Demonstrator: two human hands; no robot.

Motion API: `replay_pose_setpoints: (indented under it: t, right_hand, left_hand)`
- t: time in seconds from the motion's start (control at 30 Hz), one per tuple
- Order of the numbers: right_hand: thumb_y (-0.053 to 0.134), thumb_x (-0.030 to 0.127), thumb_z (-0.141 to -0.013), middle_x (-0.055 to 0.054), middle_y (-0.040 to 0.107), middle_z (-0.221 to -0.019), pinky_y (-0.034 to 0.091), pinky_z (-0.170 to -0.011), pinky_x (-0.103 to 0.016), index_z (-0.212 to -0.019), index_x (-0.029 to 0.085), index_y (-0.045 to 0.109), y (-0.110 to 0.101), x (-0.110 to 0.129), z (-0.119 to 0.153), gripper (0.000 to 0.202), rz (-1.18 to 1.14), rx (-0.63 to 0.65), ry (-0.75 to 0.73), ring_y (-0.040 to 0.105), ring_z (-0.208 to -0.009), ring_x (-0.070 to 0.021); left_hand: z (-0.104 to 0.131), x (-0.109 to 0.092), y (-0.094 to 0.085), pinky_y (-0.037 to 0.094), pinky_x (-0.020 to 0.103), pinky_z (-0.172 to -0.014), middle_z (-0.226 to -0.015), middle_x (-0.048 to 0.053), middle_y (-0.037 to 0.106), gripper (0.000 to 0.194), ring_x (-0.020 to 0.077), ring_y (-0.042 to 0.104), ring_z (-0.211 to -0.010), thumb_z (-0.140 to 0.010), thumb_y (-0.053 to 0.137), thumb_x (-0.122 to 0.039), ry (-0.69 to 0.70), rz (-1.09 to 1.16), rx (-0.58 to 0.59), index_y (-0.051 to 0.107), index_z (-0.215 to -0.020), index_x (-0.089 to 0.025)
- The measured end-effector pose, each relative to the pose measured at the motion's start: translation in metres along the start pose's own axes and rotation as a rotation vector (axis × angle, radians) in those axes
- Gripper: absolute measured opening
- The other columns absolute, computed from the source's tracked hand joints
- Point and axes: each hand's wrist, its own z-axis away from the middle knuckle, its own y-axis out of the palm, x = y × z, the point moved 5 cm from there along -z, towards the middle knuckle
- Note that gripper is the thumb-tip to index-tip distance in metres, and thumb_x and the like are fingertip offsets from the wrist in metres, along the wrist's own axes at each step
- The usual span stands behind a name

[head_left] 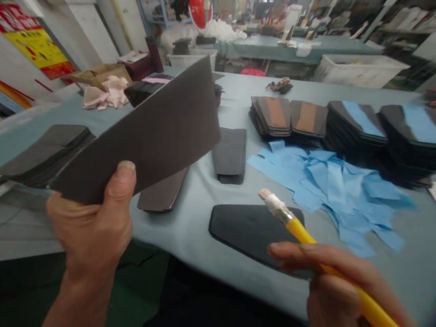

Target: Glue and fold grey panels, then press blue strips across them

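Note:
My left hand (pixel 98 218) grips a flat dark brown panel (pixel 160 122) at its lower left end, thumb on the near face, and holds it tilted above the table. My right hand (pixel 340 277) is closed around a yellow-handled brush (pixel 303 234), whose bristle end carries something white and points up and left. Below the brush lies a black tapered panel (pixel 245 227) on the table, partly covered by my right fingers. A dark brown stack (pixel 163 195) lies under the raised panel, and a smaller grey-black stack (pixel 231 154) sits beyond.
Light blue strips (pixel 327 177) are heaped at the right. Behind them stand piles of dark panels topped with brown (pixel 277 113) and blue (pixel 364 118) strips. Another dark stack (pixel 51 145) is at the left table edge. A cardboard box (pixel 98 75) and white bins (pixel 361 70) are farther back.

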Motion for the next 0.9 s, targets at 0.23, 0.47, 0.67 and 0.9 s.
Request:
replay_pose_setpoints:
  t: [0.23, 0.47, 0.67, 0.9]
  right_hand:
    - [0.06, 0.04, -0.11, -0.002, 0.083, -0.096, 0.062, -0.049, -0.021, -0.107, 0.027, 0.067, -0.002, -0.009, -0.006, 0.015, -0.345, -0.141, 0.221, 0.081, -0.069, -0.02]
    - [0.068, 0.053, -0.104, -0.003, 0.083, -0.091, 0.058, -0.045, -0.018, -0.107, 0.027, 0.06, -0.026, -0.028, -0.014, 0.028, -0.479, -0.192, 0.378, 0.08, -0.066, -0.0191]
    - [0.075, 0.057, -0.097, -0.002, 0.083, -0.09, 0.054, -0.042, -0.015, -0.109, 0.026, 0.06, -0.035, -0.039, -0.016, 0.036, -0.505, -0.277, 0.479, 0.079, -0.065, -0.0172]
    - [0.067, 0.054, -0.103, -0.004, 0.082, -0.093, 0.057, -0.045, -0.02, -0.111, 0.025, 0.059, -0.047, -0.039, -0.025, 0.031, -0.348, -0.307, 0.393, 0.079, -0.07, -0.019]
  left_hand:
    - [0.043, -0.03, 0.047, 0.06, 0.059, -0.11, -0.111, 0.001, 0.082, 0.032, 0.0275, 0.078, -0.111, -0.08, 0.082, -0.013, -0.503, 0.653, 0.153, 0.08, -0.11, -0.024]
    - [0.078, -0.028, 0.069, 0.061, 0.054, -0.11, -0.129, 0.002, 0.078, 0.032, 0.0309, 0.07, -0.131, -0.08, 0.09, -0.022, -0.716, 0.728, 0.252, 0.082, -0.11, -0.027]
    - [0.09, -0.033, 0.08, 0.059, 0.052, -0.111, -0.117, 0.002, 0.082, 0.035, 0.0297, 0.075, -0.122, -0.074, 0.098, -0.037, -0.832, 0.784, 0.297, 0.083, -0.104, -0.029]
    - [0.093, -0.024, 0.077, 0.066, 0.047, -0.103, -0.113, 0.001, 0.083, 0.036, 0.0305, 0.076, -0.121, -0.076, 0.095, -0.033, -0.811, 0.717, 0.319, 0.083, -0.11, -0.032]
